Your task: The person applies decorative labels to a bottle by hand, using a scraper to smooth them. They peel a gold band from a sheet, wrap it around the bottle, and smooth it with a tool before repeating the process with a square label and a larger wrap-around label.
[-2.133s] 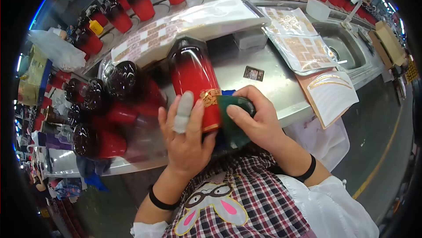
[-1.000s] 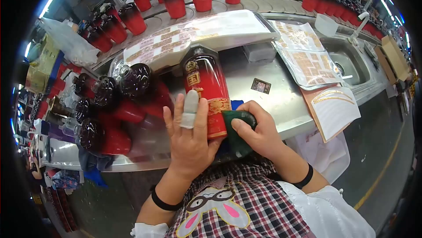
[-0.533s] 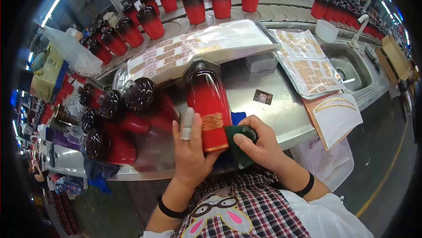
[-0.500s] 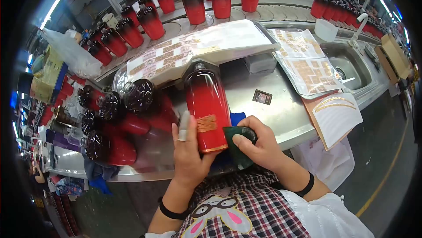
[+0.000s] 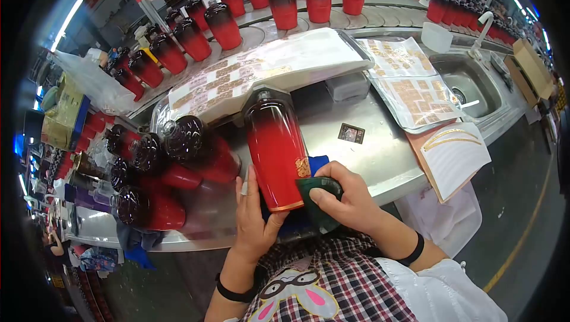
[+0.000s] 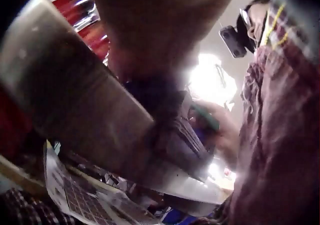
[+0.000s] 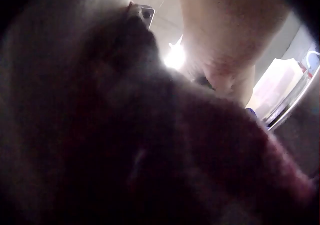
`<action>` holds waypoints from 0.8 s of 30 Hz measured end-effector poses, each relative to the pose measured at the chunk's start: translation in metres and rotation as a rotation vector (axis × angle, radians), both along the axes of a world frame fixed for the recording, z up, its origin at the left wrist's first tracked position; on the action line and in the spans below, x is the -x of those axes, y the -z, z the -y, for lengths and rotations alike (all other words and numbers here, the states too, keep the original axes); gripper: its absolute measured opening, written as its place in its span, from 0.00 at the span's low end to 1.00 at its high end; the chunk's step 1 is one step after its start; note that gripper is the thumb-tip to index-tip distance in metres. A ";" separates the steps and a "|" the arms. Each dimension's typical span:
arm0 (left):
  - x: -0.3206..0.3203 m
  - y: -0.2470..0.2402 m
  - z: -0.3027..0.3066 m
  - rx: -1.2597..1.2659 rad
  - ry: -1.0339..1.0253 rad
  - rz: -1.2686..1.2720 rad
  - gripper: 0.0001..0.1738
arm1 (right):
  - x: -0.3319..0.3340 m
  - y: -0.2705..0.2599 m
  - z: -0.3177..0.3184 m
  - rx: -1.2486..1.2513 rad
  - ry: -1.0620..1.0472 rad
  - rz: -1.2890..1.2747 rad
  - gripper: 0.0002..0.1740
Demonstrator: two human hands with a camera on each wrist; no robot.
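At the near edge of the table (image 5: 380, 150), the left hand (image 5: 254, 215) cups the base of the red bottle (image 5: 276, 155), fingers laid along its left side. Just to the right, the right hand (image 5: 347, 200) curls its fingers round a green pad (image 5: 317, 194) pressed against the gold label (image 5: 303, 167). The bottle lies with its long axis pointing toward the far edge, neck farthest.

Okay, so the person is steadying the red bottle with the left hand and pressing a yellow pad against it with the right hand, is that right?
Not quite. The pad is dark green, not yellow, as the head view shows. The rest holds: the left hand steadies the red bottle, and the right hand presses the pad against it.
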State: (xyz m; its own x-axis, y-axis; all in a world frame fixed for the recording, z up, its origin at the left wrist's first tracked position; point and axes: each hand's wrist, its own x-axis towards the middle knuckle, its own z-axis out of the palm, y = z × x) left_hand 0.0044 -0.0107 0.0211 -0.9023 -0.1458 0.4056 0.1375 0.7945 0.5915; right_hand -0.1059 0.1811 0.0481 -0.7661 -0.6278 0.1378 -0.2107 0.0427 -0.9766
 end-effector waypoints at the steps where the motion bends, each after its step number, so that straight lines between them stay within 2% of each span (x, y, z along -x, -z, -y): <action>1: -0.001 -0.001 0.000 0.033 -0.008 -0.004 0.52 | 0.001 0.002 -0.001 0.007 0.004 0.005 0.14; 5: 0.001 -0.002 -0.002 0.049 -0.045 -0.043 0.53 | 0.012 -0.004 -0.011 -0.016 0.168 0.066 0.12; 6: 0.001 -0.002 -0.002 0.066 -0.037 -0.047 0.53 | 0.016 -0.010 -0.008 -0.042 0.223 0.009 0.11; 9: 0.001 0.001 -0.003 0.075 -0.026 -0.034 0.53 | 0.024 -0.008 0.006 -0.123 0.187 -0.691 0.11; 13: -0.001 -0.002 -0.002 0.053 -0.010 -0.053 0.54 | 0.012 -0.026 0.003 0.190 -0.212 -0.395 0.10; 15: 0.002 -0.013 0.000 0.017 0.044 -0.105 0.56 | 0.020 -0.020 -0.008 0.097 -0.066 -0.304 0.11; 18: 0.014 -0.034 -0.007 0.045 0.025 -0.021 0.61 | 0.027 -0.010 -0.014 0.090 0.000 0.106 0.11; 20: 0.018 -0.036 -0.010 0.176 0.013 0.025 0.66 | 0.031 -0.006 -0.013 0.080 -0.046 -0.048 0.11; 24: 0.018 -0.028 -0.004 0.058 0.029 0.015 0.68 | 0.042 -0.016 -0.001 0.105 -0.179 -0.214 0.11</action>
